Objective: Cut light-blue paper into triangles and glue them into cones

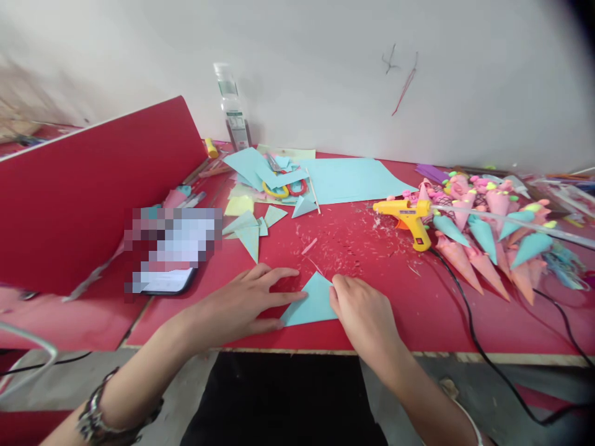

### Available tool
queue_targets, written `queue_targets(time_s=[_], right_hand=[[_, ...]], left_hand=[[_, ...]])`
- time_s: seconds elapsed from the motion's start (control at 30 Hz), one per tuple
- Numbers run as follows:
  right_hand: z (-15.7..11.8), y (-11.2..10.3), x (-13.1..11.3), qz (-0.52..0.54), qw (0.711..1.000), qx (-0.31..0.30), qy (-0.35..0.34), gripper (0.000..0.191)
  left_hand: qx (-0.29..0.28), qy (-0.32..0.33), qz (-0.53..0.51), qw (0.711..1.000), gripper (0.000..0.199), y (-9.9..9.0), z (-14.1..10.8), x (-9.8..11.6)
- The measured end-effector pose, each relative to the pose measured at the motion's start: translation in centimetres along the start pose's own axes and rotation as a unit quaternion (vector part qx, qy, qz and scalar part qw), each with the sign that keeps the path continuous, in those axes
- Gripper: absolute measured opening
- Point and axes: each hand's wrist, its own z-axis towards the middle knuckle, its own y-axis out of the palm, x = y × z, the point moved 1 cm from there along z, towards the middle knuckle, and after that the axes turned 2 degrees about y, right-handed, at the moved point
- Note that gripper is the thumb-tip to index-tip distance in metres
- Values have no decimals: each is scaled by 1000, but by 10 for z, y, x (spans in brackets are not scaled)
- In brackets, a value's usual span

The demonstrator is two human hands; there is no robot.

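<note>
A light blue folded paper triangle (312, 302) lies on the red table near its front edge, one point toward the wall. My left hand (255, 297) rests at its left side, fingers spread, with fingertips touching the paper's left edge and corner. On the right, my right hand (360, 303) has its fingers curled together on the paper's right edge, pinching it. Beyond my hands are cut blue paper pieces (250, 235), a small blue folded piece (304, 206) and a thin pink strip (309, 246).
A yellow glue gun (411, 220) with a black cord lies to the right, beside pink and blue paper cones (483, 272). Scissors (275, 189), a large blue sheet (348, 179) and a bottle (235, 118) are behind. A phone (171, 279) and red board (116, 186) stand left.
</note>
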Motion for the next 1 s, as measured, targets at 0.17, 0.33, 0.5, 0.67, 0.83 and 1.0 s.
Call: queue_targets(time_s=[0.17,0.33,0.5,0.67,0.83,1.0], right_hand=[[-2,-9,2,14,996,60,-61,11],[-14,-10,-8,137,948,85,-273,26],[-18,-5,-13,164,940,12,-300,32],[-16,-11,-3,180,933,-2,-313,28],[-21,-15,13,202,932,-11,-300,28],[-29,-16,30,200,943,2,-267,28]], left_hand=[[-24,-5,-13,1000,51,-5,1,0],[-29,-19,-45,998,53,-5,2,-1],[-14,-19,-52,998,56,-7,1,2],[-20,-18,-43,999,52,-11,2,5],[-20,-27,-41,999,48,-13,1,6],[-47,-29,-44,997,52,-12,2,4]])
